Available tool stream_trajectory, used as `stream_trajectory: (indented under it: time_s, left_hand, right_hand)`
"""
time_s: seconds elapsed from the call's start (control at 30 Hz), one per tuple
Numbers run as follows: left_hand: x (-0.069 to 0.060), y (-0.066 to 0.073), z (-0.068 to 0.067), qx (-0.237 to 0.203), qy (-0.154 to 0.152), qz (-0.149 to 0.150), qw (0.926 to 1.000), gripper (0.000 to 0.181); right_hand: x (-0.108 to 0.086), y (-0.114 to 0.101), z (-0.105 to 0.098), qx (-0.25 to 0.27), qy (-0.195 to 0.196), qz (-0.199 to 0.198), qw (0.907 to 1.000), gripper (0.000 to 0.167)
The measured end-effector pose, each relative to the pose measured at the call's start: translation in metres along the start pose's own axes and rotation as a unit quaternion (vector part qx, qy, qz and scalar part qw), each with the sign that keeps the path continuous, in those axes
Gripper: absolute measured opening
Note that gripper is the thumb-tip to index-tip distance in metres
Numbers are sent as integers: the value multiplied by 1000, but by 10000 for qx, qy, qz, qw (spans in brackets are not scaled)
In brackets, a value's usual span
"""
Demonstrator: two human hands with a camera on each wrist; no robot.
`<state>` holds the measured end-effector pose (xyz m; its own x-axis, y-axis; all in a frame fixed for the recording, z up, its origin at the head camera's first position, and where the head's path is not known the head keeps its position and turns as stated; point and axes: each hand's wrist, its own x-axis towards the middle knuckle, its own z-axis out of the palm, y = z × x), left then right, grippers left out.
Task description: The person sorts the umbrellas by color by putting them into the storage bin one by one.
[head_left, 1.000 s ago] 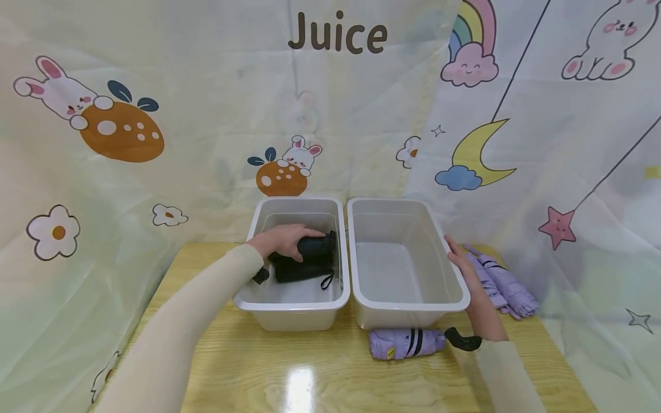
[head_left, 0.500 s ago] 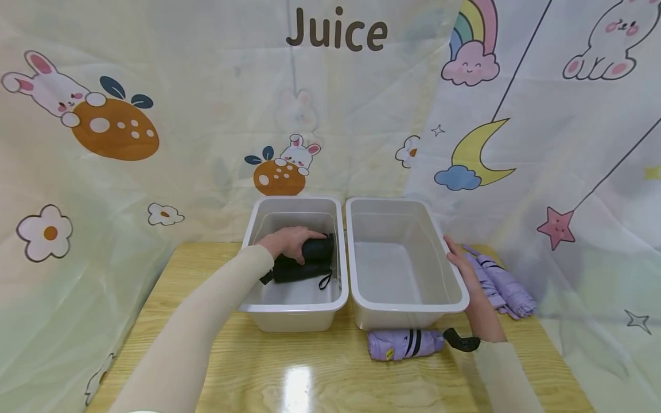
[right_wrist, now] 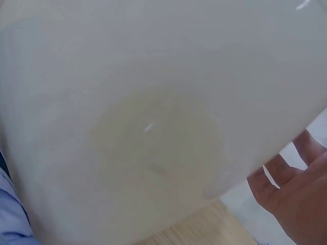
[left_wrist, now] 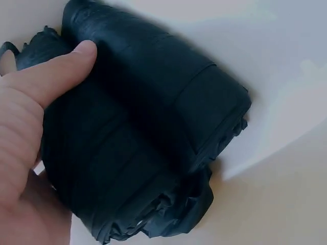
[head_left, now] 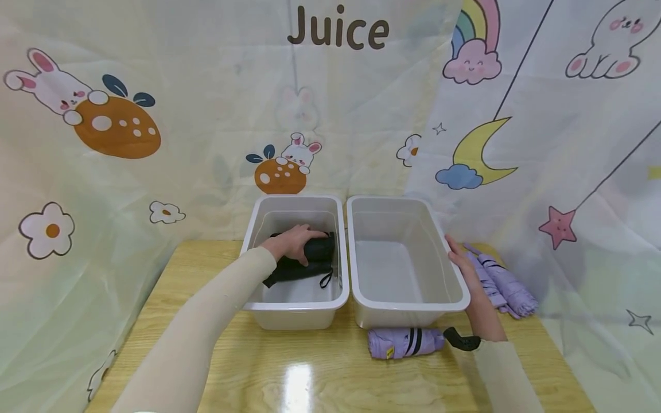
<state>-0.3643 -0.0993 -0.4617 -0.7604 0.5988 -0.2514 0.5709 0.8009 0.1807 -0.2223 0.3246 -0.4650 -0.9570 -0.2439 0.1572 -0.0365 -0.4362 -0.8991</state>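
Inside the left white bin (head_left: 295, 307), my left hand (head_left: 292, 243) grips a black folded umbrella (head_left: 319, 249). A second black umbrella (head_left: 302, 272), with a wrist loop, lies alongside on the near side. The left wrist view shows the thumb of my left hand (left_wrist: 25, 132) laid over the held umbrella (left_wrist: 97, 153), touching the other black roll (left_wrist: 153, 76). My right hand (head_left: 474, 287) rests against the outer right side of the right white bin (head_left: 413, 307), fingers near its rim. In the right wrist view, the fingers of that hand (right_wrist: 296, 189) touch the bin wall (right_wrist: 153, 66).
A purple folded umbrella (head_left: 403, 343) lies in front of the right bin. More purple umbrellas (head_left: 507, 287) lie right of it, beyond my right hand. The bins stand side by side on a wooden table (head_left: 258, 373), with a printed cloth (head_left: 351, 115) hanging behind.
My left hand has shifted slightly right inside the left bin, and the nearer black umbrella has tilted a little. My right hand stays at the right bin's side.
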Motion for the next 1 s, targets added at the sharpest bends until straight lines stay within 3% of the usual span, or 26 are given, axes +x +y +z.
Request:
stream_trajectory:
  time_s: [0.13, 0.23, 0.33, 0.5, 0.6, 0.73, 0.8, 0.87, 1.0]
  left_hand:
    - [-4, 0, -3, -39, -85, -51, 9999, 92]
    - [-8, 0, -13, -97, -6, 30, 9999, 91]
    - [-15, 0, -29, -277, 151, 80, 9995, 89]
    - [-35, 4, -67, -979, 591, -21, 9934, 83]
    - [-51, 3, -89, -1450, 1111, 19, 9832, 80]
    - [-74, -2, -111, -2057, 1813, 33, 9617, 75]
    - [-85, -6, -115, -2287, 2061, 27, 9514, 73]
    - [-99, -12, -115, -2384, 2173, -15, 9465, 73]
    - [-129, -24, -104, -2801, 2359, -122, 9305, 71]
  right_hand:
    - [0, 0, 3, 182, -62, 44, 9998, 58]
    - [1, -1, 4, 424, -112, 34, 9990, 58]
    - [1, -3, 5, 482, -122, 12, 9988, 59]
    - [1, -3, 4, 141, -74, 43, 9999, 58]
    - [0, -3, 2, 78, -82, 29, 9999, 58]
    - [-1, -5, 0, 78, -117, -114, 9998, 57]
    - [-1, -5, -1, 72, -110, -193, 9997, 57]
    - [-1, -4, -2, 80, -130, -205, 9997, 56]
    - [-2, -1, -2, 4, -111, -131, 9999, 56]
